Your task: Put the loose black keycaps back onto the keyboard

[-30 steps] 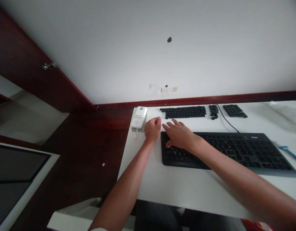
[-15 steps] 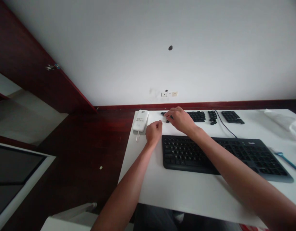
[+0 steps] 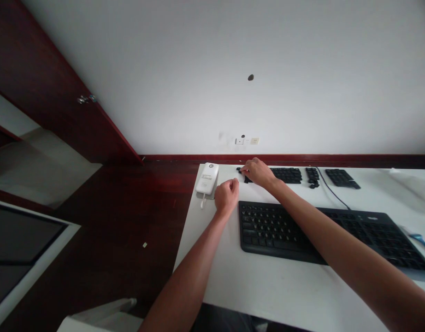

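My left hand rests as a loose fist on the white table, between a white power bank and the black keyboard. Nothing shows inside the fist. My right hand reaches past the keyboard to the far rows of loose black keycaps. Its fingers are curled over the left end of those keycaps, pinching there; what they hold is too small to make out.
Two more groups of keycaps lie by the wall side, with the keyboard's cable running between them. A blue tool lies at the right edge. Dark wood floor and a cabinet lie to the left.
My right hand lifted off the keyboard's left keys and moved away from me to the left end of the loose keycap rows. My left fist stayed put. The view shifted slightly.
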A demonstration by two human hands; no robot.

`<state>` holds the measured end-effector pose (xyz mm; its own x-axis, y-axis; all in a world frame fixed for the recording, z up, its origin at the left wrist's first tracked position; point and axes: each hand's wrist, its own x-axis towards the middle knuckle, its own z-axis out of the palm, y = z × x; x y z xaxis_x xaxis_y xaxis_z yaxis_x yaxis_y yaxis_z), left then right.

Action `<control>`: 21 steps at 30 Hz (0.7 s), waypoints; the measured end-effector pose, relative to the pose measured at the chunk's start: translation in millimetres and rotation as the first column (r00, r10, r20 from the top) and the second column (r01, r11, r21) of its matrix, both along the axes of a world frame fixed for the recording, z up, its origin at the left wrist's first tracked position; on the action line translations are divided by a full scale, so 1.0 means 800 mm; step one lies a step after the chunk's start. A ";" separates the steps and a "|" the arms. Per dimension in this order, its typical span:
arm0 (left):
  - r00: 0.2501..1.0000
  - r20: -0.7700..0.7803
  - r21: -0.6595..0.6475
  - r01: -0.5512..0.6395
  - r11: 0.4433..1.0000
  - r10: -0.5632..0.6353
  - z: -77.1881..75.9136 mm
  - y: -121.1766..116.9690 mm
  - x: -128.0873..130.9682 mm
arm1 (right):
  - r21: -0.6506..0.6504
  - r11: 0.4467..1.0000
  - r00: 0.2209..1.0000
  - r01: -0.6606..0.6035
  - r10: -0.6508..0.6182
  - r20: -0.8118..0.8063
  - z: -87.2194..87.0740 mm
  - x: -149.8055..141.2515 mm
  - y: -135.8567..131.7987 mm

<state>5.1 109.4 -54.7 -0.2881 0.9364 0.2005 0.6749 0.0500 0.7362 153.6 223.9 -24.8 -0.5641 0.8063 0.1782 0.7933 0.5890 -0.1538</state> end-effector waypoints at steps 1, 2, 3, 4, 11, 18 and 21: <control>1.000 -0.005 -0.007 0.001 1.000 -0.001 0.000 0.000 0.000 | -0.007 1.000 1.000 -0.020 0.020 0.010 0.001 -0.001 -0.002; 1.000 -0.009 -0.012 0.001 1.000 -0.001 0.000 0.000 0.000 | -0.016 0.999 0.999 -0.042 0.042 0.019 0.003 -0.002 -0.005; 1.000 -0.011 -0.016 0.003 1.000 -0.003 0.000 0.000 0.000 | -0.025 0.998 0.997 -0.065 0.066 0.029 0.005 -0.003 -0.009; 1.000 -0.011 -0.015 0.003 1.000 -0.004 -0.001 0.001 0.000 | -0.035 0.996 0.995 -0.087 0.089 0.039 0.007 -0.004 -0.013; 0.999 0.026 0.044 0.023 0.999 -0.024 -0.006 0.002 -0.002 | -0.101 0.984 0.985 -0.145 0.153 0.084 0.018 -0.015 -0.041; 0.998 0.059 0.039 0.012 0.999 -0.015 -0.002 0.001 0.000 | -0.126 0.982 0.989 -0.141 0.145 0.029 0.026 -0.009 -0.063; 0.999 0.050 0.048 0.008 0.999 -0.010 -0.002 0.000 0.000 | -0.189 0.975 0.987 -0.116 0.093 -0.128 0.029 0.011 -0.070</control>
